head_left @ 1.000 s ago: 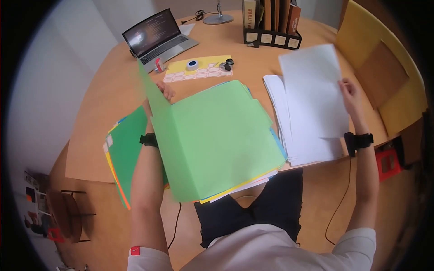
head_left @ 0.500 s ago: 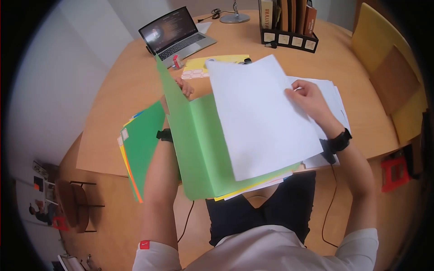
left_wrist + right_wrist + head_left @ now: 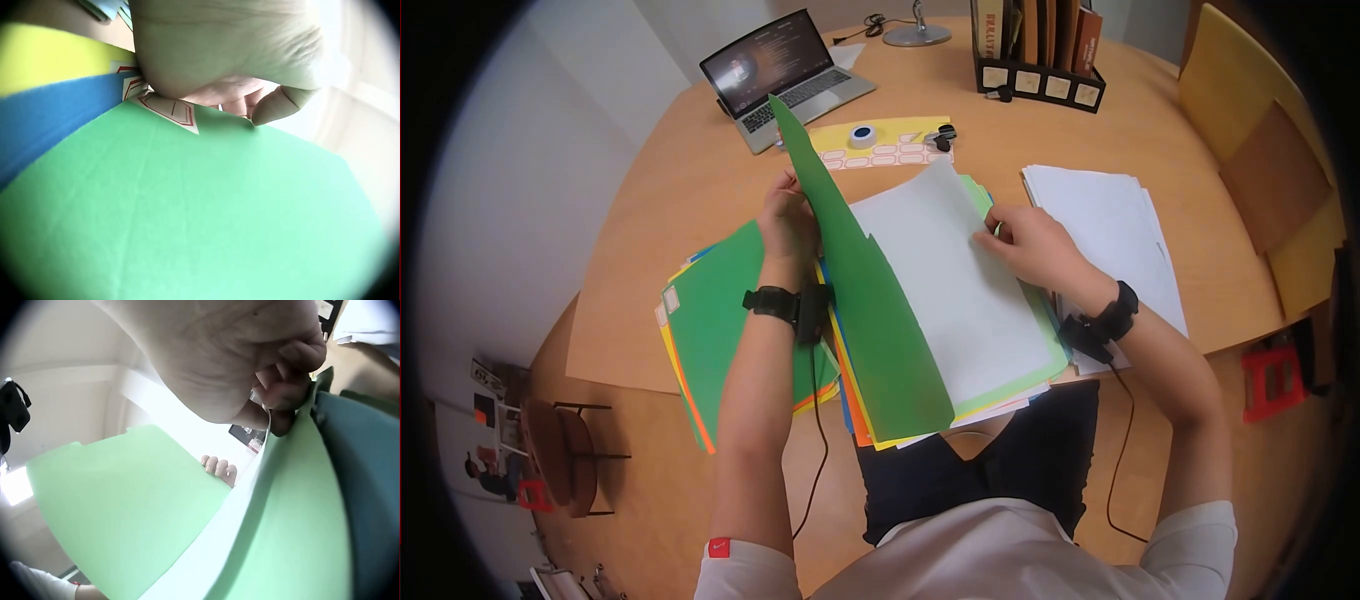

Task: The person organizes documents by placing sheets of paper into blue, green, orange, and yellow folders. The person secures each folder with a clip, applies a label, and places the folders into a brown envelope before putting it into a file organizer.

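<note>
A green folder is lying part-open between the hands, a white sheet inside.
Reaching forward, the left hand is pinching the raised cover; angling inward, the right hand is pinching the sheet's right edge. Only the left wrist view is showing the cover's red-bordered label.

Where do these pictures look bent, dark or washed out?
Head view: black corners, and the yellow panel looks bowed, probably by the lens; left wrist view: background beyond the left hand nearly white, and the green folder a little soft; right wrist view: some dark corners and a bright patch at the left edge.
</note>
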Demonstrator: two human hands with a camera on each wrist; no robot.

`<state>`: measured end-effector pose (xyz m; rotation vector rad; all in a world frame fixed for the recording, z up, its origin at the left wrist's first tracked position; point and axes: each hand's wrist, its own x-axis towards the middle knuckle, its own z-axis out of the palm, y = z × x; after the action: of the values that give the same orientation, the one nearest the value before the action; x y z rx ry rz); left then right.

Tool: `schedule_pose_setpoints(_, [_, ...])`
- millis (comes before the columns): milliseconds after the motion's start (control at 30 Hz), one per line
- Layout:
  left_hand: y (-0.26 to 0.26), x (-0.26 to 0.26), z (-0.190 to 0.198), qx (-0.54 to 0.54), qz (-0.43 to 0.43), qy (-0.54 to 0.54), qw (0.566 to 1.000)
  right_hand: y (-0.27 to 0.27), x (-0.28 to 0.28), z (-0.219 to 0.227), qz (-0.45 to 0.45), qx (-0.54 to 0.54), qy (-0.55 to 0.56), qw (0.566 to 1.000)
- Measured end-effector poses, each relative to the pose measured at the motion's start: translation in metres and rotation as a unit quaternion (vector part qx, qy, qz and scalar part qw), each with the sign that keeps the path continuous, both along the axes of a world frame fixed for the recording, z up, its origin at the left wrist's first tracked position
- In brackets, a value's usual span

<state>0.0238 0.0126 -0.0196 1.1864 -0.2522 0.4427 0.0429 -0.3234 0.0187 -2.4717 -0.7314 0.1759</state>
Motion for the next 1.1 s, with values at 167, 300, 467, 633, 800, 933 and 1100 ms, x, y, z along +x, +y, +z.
schedule_pose_setpoints(167, [0.007, 0.002, -0.005, -0.095, -0.067, -0.010, 0.993, 0.002, -0.003, 0.003, 0.011, -0.034, -0.015, 0.999])
schedule_pose_setpoints(300, [0.006, 0.001, 0.000, 0.036, -0.021, 0.015, 0.999, 0.006, -0.004, 0.023, -0.002, -0.135, -0.095, 0.986])
schedule_pose_setpoints(467, [0.000, 0.001, -0.003, 0.263, 0.011, 0.063, 0.963, 0.000, 0.056, 0.028, -0.052, -0.075, -0.163, 0.982])
schedule_pose_setpoints(633, [-0.009, -0.005, 0.001, 0.419, 0.018, 0.127, 0.899, 0.011, 0.114, 0.023, -0.055, -0.093, -0.108, 0.988])
schedule_pose_setpoints(800, [-0.009, -0.006, 0.004, 0.439, 0.025, 0.157, 0.884, 0.030, 0.167, -0.024, 0.009, -0.030, -0.191, 0.981])
schedule_pose_setpoints(933, [-0.013, -0.011, 0.011, 0.438, 0.050, 0.166, 0.882, 0.051, 0.179, -0.034, 0.005, -0.018, -0.167, 0.986])
schedule_pose_setpoints(1100, [-0.008, -0.007, 0.007, 0.435, 0.074, 0.149, 0.885, 0.067, 0.188, -0.041, 0.014, -0.012, -0.134, 0.991])
